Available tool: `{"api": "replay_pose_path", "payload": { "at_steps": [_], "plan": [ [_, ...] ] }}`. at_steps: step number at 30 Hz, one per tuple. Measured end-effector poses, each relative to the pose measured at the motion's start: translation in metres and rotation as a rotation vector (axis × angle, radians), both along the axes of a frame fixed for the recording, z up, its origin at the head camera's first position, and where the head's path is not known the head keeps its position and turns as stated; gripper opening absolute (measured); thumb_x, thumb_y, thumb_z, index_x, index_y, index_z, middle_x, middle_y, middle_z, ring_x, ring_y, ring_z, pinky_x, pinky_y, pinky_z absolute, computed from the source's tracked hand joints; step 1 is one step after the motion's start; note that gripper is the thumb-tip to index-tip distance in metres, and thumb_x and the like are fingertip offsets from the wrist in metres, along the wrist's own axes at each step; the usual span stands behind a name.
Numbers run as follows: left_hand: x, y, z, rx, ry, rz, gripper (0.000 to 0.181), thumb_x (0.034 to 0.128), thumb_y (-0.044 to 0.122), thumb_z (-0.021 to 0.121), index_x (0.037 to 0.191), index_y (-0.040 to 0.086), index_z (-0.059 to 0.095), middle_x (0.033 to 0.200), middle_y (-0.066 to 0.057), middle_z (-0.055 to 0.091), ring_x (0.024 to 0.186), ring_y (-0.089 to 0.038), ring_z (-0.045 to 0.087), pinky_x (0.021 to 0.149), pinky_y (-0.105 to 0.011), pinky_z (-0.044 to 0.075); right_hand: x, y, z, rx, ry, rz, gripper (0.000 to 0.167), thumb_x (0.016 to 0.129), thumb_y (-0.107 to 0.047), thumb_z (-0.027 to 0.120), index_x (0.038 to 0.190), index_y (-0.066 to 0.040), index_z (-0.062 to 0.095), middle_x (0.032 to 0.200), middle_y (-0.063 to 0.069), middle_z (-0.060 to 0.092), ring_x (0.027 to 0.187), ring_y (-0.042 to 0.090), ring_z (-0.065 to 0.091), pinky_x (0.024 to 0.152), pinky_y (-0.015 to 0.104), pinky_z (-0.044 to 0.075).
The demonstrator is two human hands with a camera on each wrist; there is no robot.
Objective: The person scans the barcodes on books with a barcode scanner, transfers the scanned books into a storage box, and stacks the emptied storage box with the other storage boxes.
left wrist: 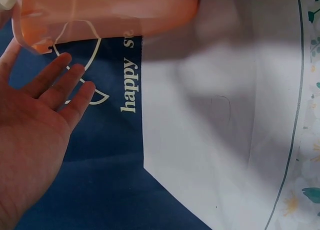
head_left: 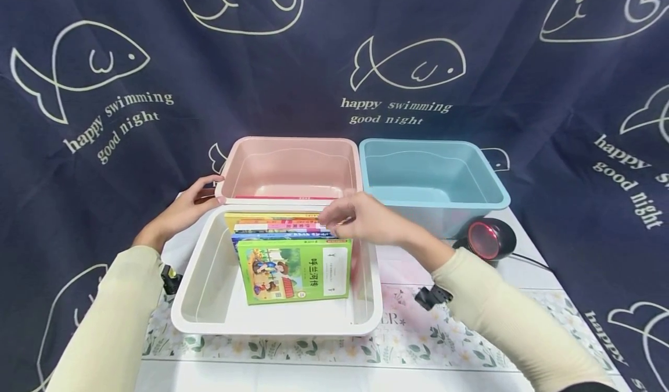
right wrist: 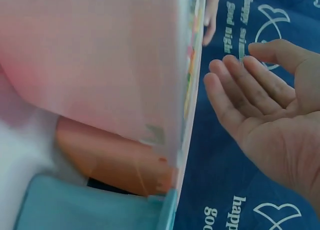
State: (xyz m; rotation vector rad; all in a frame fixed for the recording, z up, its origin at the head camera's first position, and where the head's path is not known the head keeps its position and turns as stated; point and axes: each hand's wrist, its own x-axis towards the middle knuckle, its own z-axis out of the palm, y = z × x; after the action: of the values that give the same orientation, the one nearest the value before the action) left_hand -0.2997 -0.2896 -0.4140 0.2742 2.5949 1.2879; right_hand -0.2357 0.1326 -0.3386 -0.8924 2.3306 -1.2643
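My left hand (head_left: 195, 200) touches the left rim near the front corner of the pink bin (head_left: 295, 168). In the left wrist view its fingers (left wrist: 77, 99) are extended and spread. A thin red edge (head_left: 287, 198), its source mostly hidden, shows inside the pink bin. My right hand (head_left: 368, 220), slightly blurred, is over the right end of a row of upright books (head_left: 282, 227) in the white bin (head_left: 180, 313). Its fingers (right wrist: 257, 92) curve loosely and hold nothing. At the front of the row stands a green picture-cover book (head_left: 308, 273).
A blue bin (head_left: 413, 171) stands right of the pink one. A black round device (head_left: 488, 239) with a red-lit face and a cable sits before it. Behind hangs a dark blue fish-print cloth (head_left: 313, 90). A floral cloth (head_left: 434, 340) covers the table.
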Motion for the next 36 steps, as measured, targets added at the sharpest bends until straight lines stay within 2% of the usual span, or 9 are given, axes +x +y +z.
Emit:
{"api": "replay_pose_path", "payload": {
  "at_steps": [4, 8, 14, 20, 28, 36],
  "plan": [
    [-0.001, -0.001, -0.001, 0.0, 0.0, 0.0, 0.071, 0.1066, 0.037, 0.056, 0.164, 0.021, 0.019, 0.164, -0.028, 0.032, 0.148, -0.05, 0.037, 0.115, -0.07, 0.034, 0.012, 0.006, -0.009, 0.04, 0.029, -0.001, 0.033, 0.089, 0.002, 0.066, 0.122, 0.004, 0.071, 0.116, 0.019, 0.076, 0.107, 0.029, 0.074, 0.092, 0.029, 0.06],
    [0.0, -0.001, 0.0, -0.002, 0.002, 0.003, 0.07, 0.1065, 0.038, 0.056, 0.164, 0.02, 0.02, 0.164, -0.027, 0.032, 0.149, -0.049, 0.036, 0.115, -0.07, 0.034, 0.017, 0.008, -0.015, 0.059, 0.041, -0.033, 0.032, 0.088, 0.003, 0.065, 0.119, 0.002, 0.072, 0.111, 0.016, 0.078, 0.103, 0.024, 0.075, 0.088, 0.025, 0.06],
    [0.002, 0.0, 0.002, -0.001, 0.004, 0.005, 0.069, 0.1064, 0.038, 0.056, 0.163, 0.02, 0.02, 0.164, -0.027, 0.033, 0.149, -0.049, 0.037, 0.116, -0.07, 0.034, 0.018, 0.007, -0.019, 0.098, 0.112, -0.085, 0.026, 0.089, 0.001, 0.068, 0.114, -0.003, 0.075, 0.105, 0.01, 0.08, 0.098, 0.017, 0.075, 0.086, 0.025, 0.059],
    [0.001, 0.0, 0.0, 0.002, 0.011, 0.007, 0.068, 0.1068, 0.035, 0.056, 0.163, 0.02, 0.02, 0.164, -0.027, 0.033, 0.148, -0.049, 0.037, 0.116, -0.069, 0.035, 0.017, 0.004, -0.018, 0.157, 0.189, -0.092, 0.019, 0.085, 0.001, 0.068, 0.1, -0.006, 0.077, 0.097, 0.006, 0.08, 0.086, 0.01, 0.072, 0.081, 0.023, 0.059],
    [0.0, 0.002, -0.001, -0.002, 0.003, 0.015, 0.068, 0.1073, 0.034, 0.055, 0.164, 0.02, 0.019, 0.165, -0.027, 0.031, 0.149, -0.05, 0.036, 0.116, -0.069, 0.034, 0.02, 0.003, -0.021, 0.14, 0.155, -0.084, 0.02, 0.083, 0.004, 0.067, 0.1, -0.005, 0.076, 0.097, 0.006, 0.079, 0.088, 0.01, 0.073, 0.081, 0.022, 0.059],
    [0.0, 0.002, -0.002, 0.005, -0.008, 0.02, 0.069, 0.1077, 0.033, 0.053, 0.165, 0.02, 0.017, 0.166, -0.028, 0.028, 0.15, -0.05, 0.033, 0.117, -0.07, 0.032, 0.022, -0.004, -0.024, 0.115, 0.134, -0.068, 0.018, 0.088, 0.002, 0.07, 0.104, -0.003, 0.075, 0.102, 0.008, 0.079, 0.091, 0.012, 0.074, 0.083, 0.021, 0.059]
  ]
}}
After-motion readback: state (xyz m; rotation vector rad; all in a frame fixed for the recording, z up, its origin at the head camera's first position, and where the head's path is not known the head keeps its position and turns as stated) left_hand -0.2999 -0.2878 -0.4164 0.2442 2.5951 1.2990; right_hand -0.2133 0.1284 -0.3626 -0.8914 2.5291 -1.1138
